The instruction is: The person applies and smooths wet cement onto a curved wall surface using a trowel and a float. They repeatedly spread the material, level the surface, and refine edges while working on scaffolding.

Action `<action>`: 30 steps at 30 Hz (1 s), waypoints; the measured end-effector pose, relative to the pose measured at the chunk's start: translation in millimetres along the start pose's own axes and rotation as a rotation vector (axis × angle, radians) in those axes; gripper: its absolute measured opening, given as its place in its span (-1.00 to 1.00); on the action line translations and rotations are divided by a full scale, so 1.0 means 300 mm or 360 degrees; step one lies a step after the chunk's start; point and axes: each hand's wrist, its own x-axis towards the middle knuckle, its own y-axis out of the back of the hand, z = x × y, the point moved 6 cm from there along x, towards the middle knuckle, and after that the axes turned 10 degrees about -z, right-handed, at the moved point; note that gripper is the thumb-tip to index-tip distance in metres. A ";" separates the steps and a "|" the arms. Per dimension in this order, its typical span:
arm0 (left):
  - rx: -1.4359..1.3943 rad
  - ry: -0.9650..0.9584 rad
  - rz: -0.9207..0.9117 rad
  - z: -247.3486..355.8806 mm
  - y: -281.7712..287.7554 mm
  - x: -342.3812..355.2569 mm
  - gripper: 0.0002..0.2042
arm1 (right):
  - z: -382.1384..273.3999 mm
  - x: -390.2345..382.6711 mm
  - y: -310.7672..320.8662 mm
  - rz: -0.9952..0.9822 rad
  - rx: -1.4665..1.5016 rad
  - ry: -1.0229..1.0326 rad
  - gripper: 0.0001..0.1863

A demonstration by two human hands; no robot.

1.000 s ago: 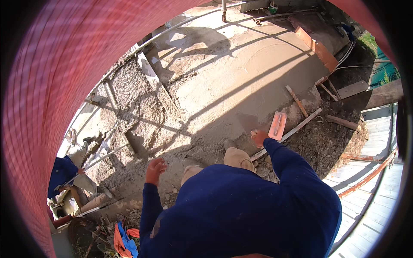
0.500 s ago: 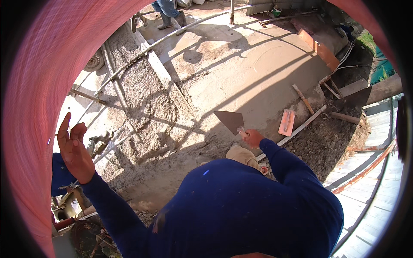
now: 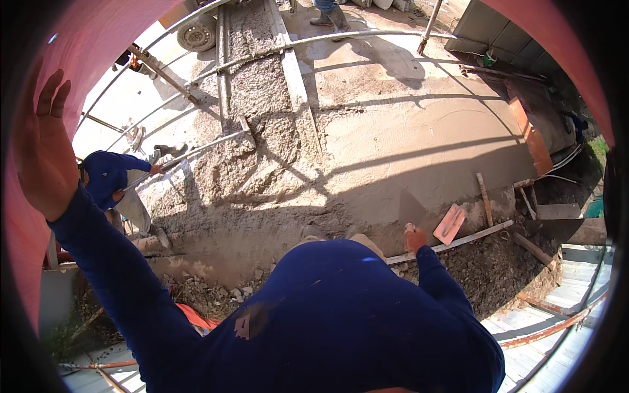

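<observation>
My right hand point(image 3: 415, 241) is closed round the handle of a pointed trowel. The trowel's dark blade point(image 3: 413, 207) points away from me over smooth, shaded wet concrete point(image 3: 445, 154); whether it touches the surface I cannot tell. Just right of that hand lies an orange hand float point(image 3: 450, 224) with a pale handle. Raised at the far left, my left hand point(image 3: 47, 154) has its fingers stretched out and holds nothing. It is close to the pink cloth point(image 3: 92, 72) that hangs round the view.
A co-worker in blue point(image 3: 108, 177) at left grips a long-handled hoe point(image 3: 247, 133) on rough concrete point(image 3: 252, 98). A pale board point(image 3: 291, 65) divides rough from smooth. Another person's boots point(image 3: 339, 19) stand at the back. A curved pole point(image 3: 314, 41) crosses there. A wooden strip point(image 3: 475, 234) edges the near right.
The view has swung left, bringing the co-worker with the hoe into sight. My left hand has risen and its fingers have straightened. My right hand still holds the trowel, its blade now pointing more straight ahead.
</observation>
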 end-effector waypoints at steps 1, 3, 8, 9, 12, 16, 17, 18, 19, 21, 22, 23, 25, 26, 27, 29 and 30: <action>0.0023 -0.0011 0.0028 0.021 0.016 0.001 -0.43 | -0.118 -0.086 -0.028 -0.0105 0.0137 -0.0049 -0.75; -0.0113 -0.0048 0.0071 0.013 0.010 0.008 -0.44 | -0.191 -0.172 -0.007 -0.0092 0.0075 -0.0056 -0.77; -0.0159 0.0143 -0.0083 -0.007 -0.218 -0.035 -0.57 | -0.181 -0.200 0.027 -0.0237 0.0021 0.0001 -0.74; -0.0109 0.0238 -0.0175 -0.020 -0.273 -0.068 -0.57 | -0.184 -0.207 0.030 -0.0277 0.0004 0.0011 -0.74; -0.0291 0.0677 -0.0397 -0.167 -0.536 -0.233 -0.58 | -0.108 -0.249 0.120 -0.0228 -0.0062 -0.0098 -0.70; -0.0044 0.1326 -0.0756 -0.309 -0.751 -0.654 -0.60 | -0.058 -0.197 0.178 -0.0293 -0.0068 -0.0120 -0.68; 0.0137 0.1458 -0.0926 -0.340 -0.823 -0.775 -0.60 | -0.073 -0.217 0.200 -0.0245 -0.0094 -0.0168 -0.65; 0.0321 0.1593 -0.1056 -0.353 -0.891 -0.907 -0.60 | -0.064 -0.209 0.215 -0.0232 -0.0072 -0.0167 -0.64; 0.0438 0.1610 -0.1236 -0.353 -0.961 -1.044 -0.57 | -0.053 -0.197 0.233 -0.0219 -0.0052 -0.0165 -0.63; 0.0071 0.1891 -0.1425 -0.367 -1.107 -1.410 -0.55 | -0.054 -0.180 0.250 -0.0242 -0.0013 -0.0132 -0.64; -0.0060 0.2022 -0.1525 -0.329 -1.176 -1.543 -0.53 | -0.063 -0.178 0.258 -0.0214 -0.0053 -0.0116 -0.65; -0.0094 0.2016 -0.1691 -0.273 -1.235 -1.644 -0.52 | -0.087 -0.188 0.253 -0.0183 -0.0095 -0.0100 -0.67; -0.0330 0.2086 -0.1854 -0.178 -1.313 -1.798 -0.50 | -0.112 -0.184 0.245 -0.0177 -0.0144 -0.0067 -0.69; -0.0383 0.2141 -0.1831 -0.155 -1.315 -1.809 -0.50 | -0.112 -0.179 0.240 -0.0192 -0.0151 -0.0057 -0.70; -0.0435 0.2199 -0.1806 -0.136 -1.310 -1.817 -0.50 | -0.112 -0.169 0.230 -0.0210 -0.0160 -0.0047 -0.71; -0.0459 0.2194 -0.1654 -0.162 -1.267 -1.871 -0.50 | -0.115 -0.128 0.173 -0.0214 -0.0196 -0.0029 -0.71; -0.0411 0.2249 -0.1531 -0.188 -1.220 -1.844 -0.52 | -0.125 -0.111 0.148 -0.0216 -0.0216 -0.0020 -0.70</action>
